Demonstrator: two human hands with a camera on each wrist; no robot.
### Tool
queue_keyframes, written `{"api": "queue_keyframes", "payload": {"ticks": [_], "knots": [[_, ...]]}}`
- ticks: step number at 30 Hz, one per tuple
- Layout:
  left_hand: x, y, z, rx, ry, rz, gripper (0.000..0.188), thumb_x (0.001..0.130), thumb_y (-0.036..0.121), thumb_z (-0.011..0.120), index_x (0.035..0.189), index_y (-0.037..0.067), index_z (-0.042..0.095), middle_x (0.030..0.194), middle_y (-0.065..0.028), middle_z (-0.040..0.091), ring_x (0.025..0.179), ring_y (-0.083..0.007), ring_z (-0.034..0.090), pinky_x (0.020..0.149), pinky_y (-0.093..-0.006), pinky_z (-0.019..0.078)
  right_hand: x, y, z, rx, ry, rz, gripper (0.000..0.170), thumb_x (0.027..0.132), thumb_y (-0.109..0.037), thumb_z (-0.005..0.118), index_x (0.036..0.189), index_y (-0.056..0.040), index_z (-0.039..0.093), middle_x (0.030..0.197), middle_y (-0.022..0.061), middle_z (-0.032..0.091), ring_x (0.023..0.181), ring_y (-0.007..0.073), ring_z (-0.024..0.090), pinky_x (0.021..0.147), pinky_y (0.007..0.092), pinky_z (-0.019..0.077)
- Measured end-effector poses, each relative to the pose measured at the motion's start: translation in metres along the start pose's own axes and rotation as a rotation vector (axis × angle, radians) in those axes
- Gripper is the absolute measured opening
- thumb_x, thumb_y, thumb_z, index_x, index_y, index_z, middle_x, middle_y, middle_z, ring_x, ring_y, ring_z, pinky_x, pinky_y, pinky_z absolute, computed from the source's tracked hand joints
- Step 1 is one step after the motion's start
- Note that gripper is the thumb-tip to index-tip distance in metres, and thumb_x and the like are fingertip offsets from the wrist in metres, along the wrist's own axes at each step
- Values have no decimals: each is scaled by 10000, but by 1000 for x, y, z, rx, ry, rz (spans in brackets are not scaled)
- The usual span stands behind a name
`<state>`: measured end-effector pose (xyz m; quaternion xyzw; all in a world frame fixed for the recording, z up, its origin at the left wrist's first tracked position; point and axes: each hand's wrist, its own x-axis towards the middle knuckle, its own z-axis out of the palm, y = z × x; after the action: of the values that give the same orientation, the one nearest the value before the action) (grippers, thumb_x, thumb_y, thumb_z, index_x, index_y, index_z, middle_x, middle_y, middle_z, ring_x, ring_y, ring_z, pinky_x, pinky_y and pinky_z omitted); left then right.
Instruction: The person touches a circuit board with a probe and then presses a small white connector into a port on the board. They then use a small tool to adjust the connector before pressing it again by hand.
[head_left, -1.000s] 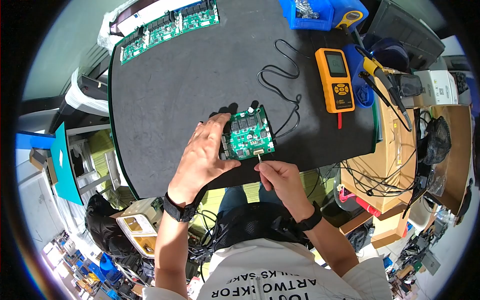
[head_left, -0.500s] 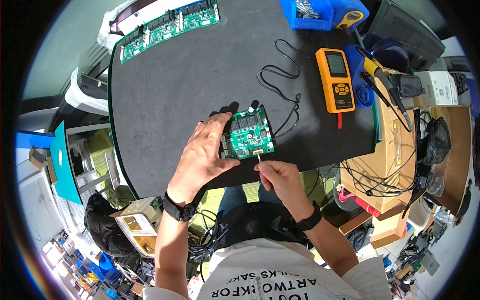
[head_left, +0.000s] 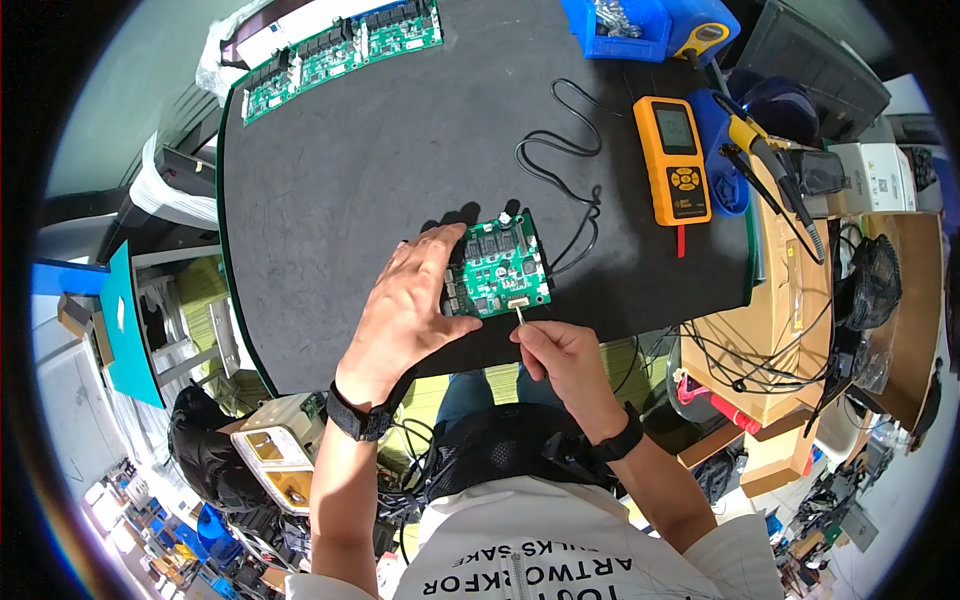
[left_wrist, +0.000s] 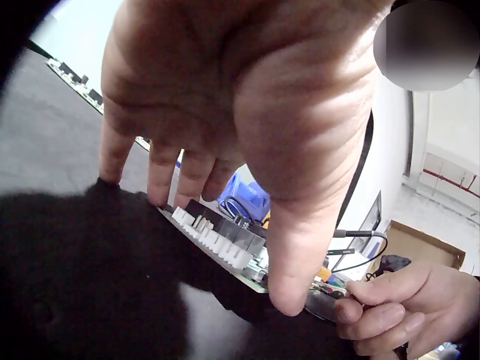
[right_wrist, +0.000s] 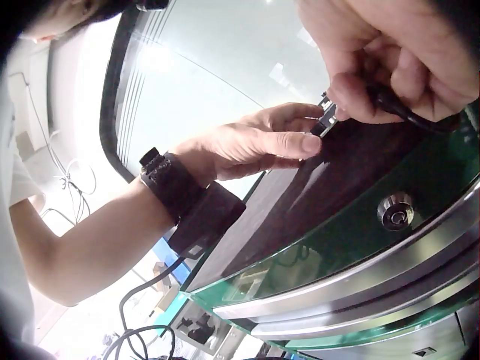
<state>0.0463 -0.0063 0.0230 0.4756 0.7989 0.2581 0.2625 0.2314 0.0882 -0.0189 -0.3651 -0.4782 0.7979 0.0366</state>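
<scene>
A green circuit board (head_left: 495, 262) with black relays and white connectors lies near the front edge of the black-topped table. My left hand (head_left: 402, 300) holds it from the left, thumb at the near edge and fingers towards the far left corner. In the left wrist view the white connectors (left_wrist: 214, 238) show between fingers and thumb. My right hand (head_left: 560, 355) pinches a thin pale-tipped piece (head_left: 519, 314), its tip right at the white connector on the board's near edge. A black cable (right_wrist: 405, 112) runs out between the right fingers in the right wrist view; the fingers hide most of the piece.
Right of the board are a loose black cable (head_left: 555, 140) and an orange handheld meter (head_left: 672, 165). More green boards (head_left: 340, 62) line the far left edge. A blue bin (head_left: 622, 35) of metal parts sits at the back. Cardboard boxes (head_left: 755, 330) stand beyond the table's right side.
</scene>
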Motion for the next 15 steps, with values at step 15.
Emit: {"api": "queue_keyframes", "payload": {"ticks": [15], "knots": [[1, 0, -1, 20, 10, 24, 854, 570, 95, 827, 1312, -5, 415, 1310, -188, 499, 1243, -349, 453, 1040, -395, 378, -1, 1, 1, 19, 3, 12, 232, 941, -175, 577, 883, 31, 667, 620, -15, 547, 509, 29, 460, 456, 185, 347]]}}
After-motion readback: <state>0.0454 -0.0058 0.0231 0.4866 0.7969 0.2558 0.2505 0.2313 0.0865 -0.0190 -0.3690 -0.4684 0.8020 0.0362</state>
